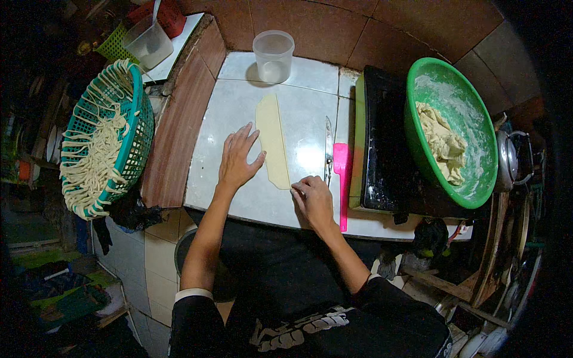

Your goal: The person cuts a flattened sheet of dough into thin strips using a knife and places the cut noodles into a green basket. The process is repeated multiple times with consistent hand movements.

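Note:
A long flat sheet of pale dough (pixel 272 143) lies on the white tiled counter in front of me. A straight line runs down its right side, marking off a very narrow strip along that edge. My left hand (pixel 241 154) is spread at the sheet's left edge, its thumb tip against the dough. At the lower right corner, my right hand (pixel 314 197) pinches the dough's edge between thumb and fingers; its fingertips partly hide what is between them. To the right lie a knife (pixel 329 138) and a pink plastic spatula (pixel 342 179), side by side.
A clear plastic tub (pixel 273 58) stands at the back. On the right, a green basin (pixel 481 134) holding a dough lump (pixel 441 143) rests on a black-topped stove (pixel 385 147). Left, dough strips (pixel 96 156) fill and overhang a teal basket (pixel 138 129), beyond a raised brown ledge (pixel 179 121).

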Available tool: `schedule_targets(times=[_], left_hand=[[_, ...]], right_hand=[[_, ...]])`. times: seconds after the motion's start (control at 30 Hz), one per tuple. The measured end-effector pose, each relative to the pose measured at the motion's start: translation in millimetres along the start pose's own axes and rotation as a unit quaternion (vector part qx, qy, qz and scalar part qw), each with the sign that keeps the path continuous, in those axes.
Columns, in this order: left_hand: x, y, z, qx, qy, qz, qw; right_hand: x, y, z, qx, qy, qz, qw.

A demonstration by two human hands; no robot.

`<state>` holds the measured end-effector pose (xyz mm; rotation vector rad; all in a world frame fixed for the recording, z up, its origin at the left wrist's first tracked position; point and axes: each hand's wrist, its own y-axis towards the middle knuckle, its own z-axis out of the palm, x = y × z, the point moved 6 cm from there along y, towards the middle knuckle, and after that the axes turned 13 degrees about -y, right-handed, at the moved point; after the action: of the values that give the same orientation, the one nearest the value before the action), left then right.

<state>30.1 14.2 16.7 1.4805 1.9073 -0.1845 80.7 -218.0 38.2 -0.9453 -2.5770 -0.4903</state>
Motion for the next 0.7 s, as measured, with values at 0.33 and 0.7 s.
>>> schedule_targets(times=[0.33,0.7], left_hand=[[-1,-2,0,0.001,-0.002,0.002,1.000],[-1,-1,-2,-0.005,-0.016,-0.001,1.000]], right_hand=[[0,3,0,0.002,-0.008,-0.016,1.000],[-16,13,6,0.002,0.193,0.094,0.977]])
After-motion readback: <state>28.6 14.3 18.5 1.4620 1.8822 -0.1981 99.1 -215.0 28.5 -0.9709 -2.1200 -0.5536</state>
